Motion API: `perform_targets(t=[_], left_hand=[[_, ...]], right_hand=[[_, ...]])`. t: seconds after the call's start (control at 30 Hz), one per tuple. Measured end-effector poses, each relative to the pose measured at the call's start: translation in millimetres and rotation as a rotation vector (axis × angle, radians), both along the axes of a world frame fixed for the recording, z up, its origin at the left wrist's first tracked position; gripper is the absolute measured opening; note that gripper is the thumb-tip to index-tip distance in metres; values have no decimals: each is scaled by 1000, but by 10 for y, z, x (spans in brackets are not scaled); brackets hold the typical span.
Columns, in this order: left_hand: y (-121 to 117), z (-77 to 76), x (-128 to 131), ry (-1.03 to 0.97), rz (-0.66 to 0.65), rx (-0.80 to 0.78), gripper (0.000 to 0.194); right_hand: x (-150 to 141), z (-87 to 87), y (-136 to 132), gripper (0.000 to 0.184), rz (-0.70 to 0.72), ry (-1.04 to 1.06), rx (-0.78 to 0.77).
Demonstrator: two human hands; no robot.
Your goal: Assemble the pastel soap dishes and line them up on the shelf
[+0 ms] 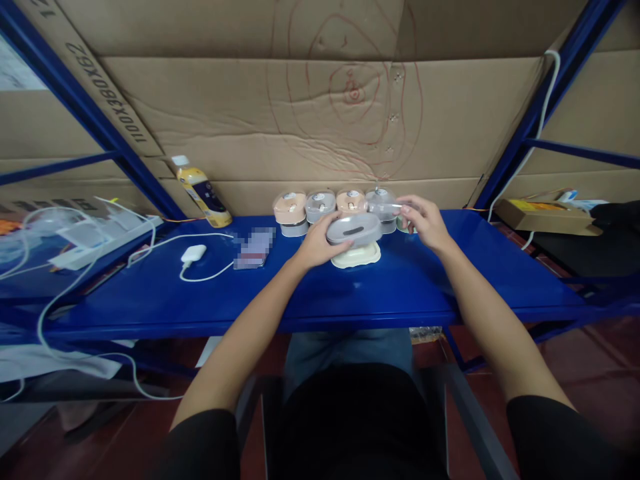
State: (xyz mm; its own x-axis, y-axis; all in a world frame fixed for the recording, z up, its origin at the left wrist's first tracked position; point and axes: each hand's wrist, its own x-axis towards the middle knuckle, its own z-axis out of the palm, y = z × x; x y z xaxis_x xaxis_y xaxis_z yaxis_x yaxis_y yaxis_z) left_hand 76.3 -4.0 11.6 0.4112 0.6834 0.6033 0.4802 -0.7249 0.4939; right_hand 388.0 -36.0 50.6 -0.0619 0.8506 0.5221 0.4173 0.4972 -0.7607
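Observation:
My left hand (316, 244) is closed on the rim of a grey oval container (353, 230), which is held tilted above the table with a dark oblong mark or slot in it. Beneath it sits a cream dish with a wavy edge (357, 257), partly hidden. Pinched in the fingers of my right hand (425, 221) is a clear plastic lid (390, 209), apart from the container. Behind both hands stands a row of lidded oval boxes, among them a peach one (290, 208) and a grey one (320, 205). Something green (409, 228) shows under my right hand.
Left on the blue table (320, 307) lie a phone (256, 248) and a white charger (193, 254) with its cable. A yellow drink bottle (203, 193) leans near the cardboard wall (210, 100). Blue frame posts flank both sides; an open carton (550, 217) stands at right.

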Motion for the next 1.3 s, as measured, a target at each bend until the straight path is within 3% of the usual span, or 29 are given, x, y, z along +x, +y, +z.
perform_targets(t=[0.23, 0.57, 0.93, 1.3], left_hand=[[120, 100, -330, -19, 61, -13, 72], [-1, 72, -970, 273, 182, -102, 78], [51, -20, -1029, 366, 203, -154, 81], [33, 1, -1033, 330, 191, -188, 79]], right_hand=[[99, 71, 35, 57, 156, 59, -52], [420, 172, 1, 61, 169, -311, -281], [736, 96, 89, 87, 154, -458, -423], [697, -41, 219, 77, 137, -679, -548]])
